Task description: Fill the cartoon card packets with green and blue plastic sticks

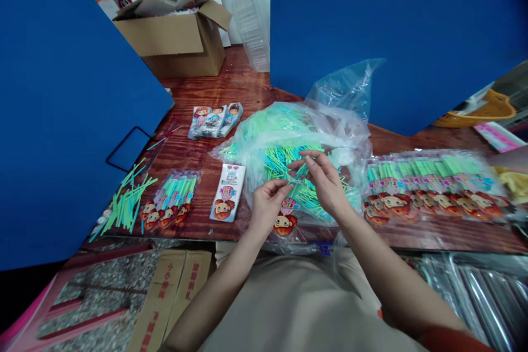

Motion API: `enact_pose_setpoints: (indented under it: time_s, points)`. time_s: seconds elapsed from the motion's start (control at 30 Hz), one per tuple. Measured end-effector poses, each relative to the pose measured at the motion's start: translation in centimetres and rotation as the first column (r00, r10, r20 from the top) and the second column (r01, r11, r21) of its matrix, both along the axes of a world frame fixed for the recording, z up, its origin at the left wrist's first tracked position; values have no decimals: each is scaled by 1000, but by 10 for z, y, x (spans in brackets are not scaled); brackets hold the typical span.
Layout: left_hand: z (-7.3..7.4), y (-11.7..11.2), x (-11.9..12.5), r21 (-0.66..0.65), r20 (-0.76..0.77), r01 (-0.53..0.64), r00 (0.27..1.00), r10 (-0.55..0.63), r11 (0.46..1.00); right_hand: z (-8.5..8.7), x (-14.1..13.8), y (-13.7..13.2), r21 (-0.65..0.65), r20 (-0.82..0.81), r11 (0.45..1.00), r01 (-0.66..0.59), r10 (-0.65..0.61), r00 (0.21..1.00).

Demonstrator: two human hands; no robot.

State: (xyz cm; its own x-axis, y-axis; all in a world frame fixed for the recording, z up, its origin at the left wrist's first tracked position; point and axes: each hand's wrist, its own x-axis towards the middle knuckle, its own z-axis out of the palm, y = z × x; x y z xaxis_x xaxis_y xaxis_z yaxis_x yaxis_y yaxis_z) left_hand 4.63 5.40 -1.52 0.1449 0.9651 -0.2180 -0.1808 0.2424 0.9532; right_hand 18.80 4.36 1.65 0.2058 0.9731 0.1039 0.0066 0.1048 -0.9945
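Note:
Above an open bag (pixel 264 143) of thin green and blue sticks (pixel 315 198), both hands meet at a clear printed pouch (pixel 285 223) with a cartoon face. My left hand (pixel 270 203) pinches the pouch near its upper edge. At the pouch's mouth, my right hand (pixel 326 180) has its thumb and fingers around a few green and blue sticks (pixel 298 174); its fingertips partly hide them. Just left of my left hand lies a flat stack of printed pouches (pixel 228 193) with the same face.
Filled pouches lie in an overlapping row (pixel 429 187) at right, and a smaller group (pixel 171 198) at left beside loose sticks (pixel 127 201). Folded printed pouches (pixel 215 120) lie behind. A cardboard box (pixel 177 38) stands at the back; blue panels (pixel 371 27) border the wooden table (pixel 247 88).

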Motion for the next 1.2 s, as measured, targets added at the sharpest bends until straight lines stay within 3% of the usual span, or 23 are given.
enact_pose_setpoints:
  time_s: [0.07,0.2,0.33,0.47,0.6,0.8,0.97,1.1,1.2]
  points:
    - [2,-1,0,-23,27,-4,1000,4,1000,1,0,-1,11,31,1000,-11,10,999]
    - [5,-3,-1,-35,58,4,998,-2,999,5,2,-5,2,202,984,-179,175,964]
    - [5,-3,-3,-57,73,1,997,3,998,6,7,-10,7,266,992,-124,118,957]
    - [8,-3,-4,-107,128,-12,991,26,994,3,12,-15,-4,383,982,-190,177,907]
    - [11,-5,-5,-126,153,-11,988,30,992,7,16,-18,42,408,985,-170,139,902]
    - [10,-7,-6,-130,165,13,986,9,991,18,21,-19,-42,529,938,-345,314,789]
    - [11,-8,-5,-131,163,0,986,22,991,18,25,-20,15,572,952,-306,243,783]
    - [13,-8,-6,-118,128,6,992,9,993,17,27,-20,-43,641,936,-349,294,709]
    - [13,-9,-8,-109,135,74,989,-59,991,19,28,-20,-25,648,955,-294,240,723]
